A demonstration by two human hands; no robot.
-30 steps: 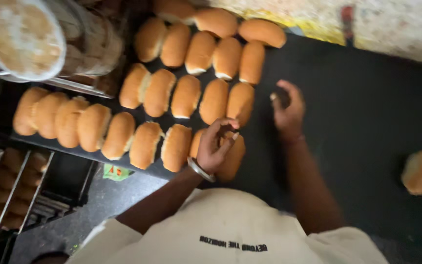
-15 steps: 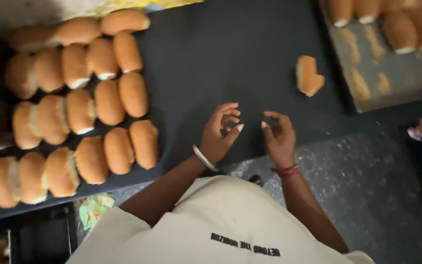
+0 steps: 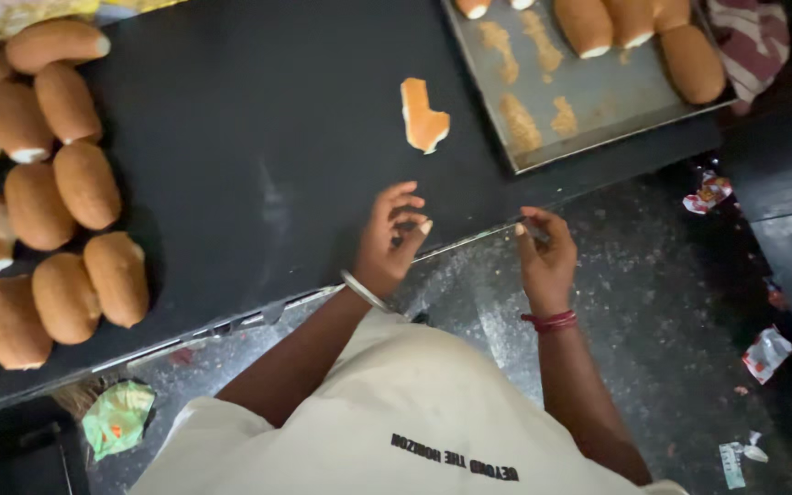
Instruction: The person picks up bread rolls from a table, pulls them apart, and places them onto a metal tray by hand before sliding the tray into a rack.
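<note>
Black worktop (image 3: 258, 137): torn bread piece (image 3: 423, 116) lies just above left hand (image 3: 391, 240), apart from it. Left grip loosely curled, empty. Right hand (image 3: 544, 258) at worktop edge, fingertips pinched together, holding nothing visible. Buns (image 3: 66, 211) far left; metal tray (image 3: 588, 101) top right.

**Hands at the table edge, rolls to the left, tray to the right**

The left hand (image 3: 391, 240) rests on the table (image 3: 258, 165) near its front edge; the right hand (image 3: 543, 258) hangs just off that edge, to the right; a torn piece of bread (image 3: 423, 117) lies on the table behind the left hand; rows of rolls (image 3: 48, 202) fill the table's left side; a tray (image 3: 552, 101) with more rolls (image 3: 634, 27) sits far right; wrappers (image 3: 117, 417) lie on the floor below.
</note>
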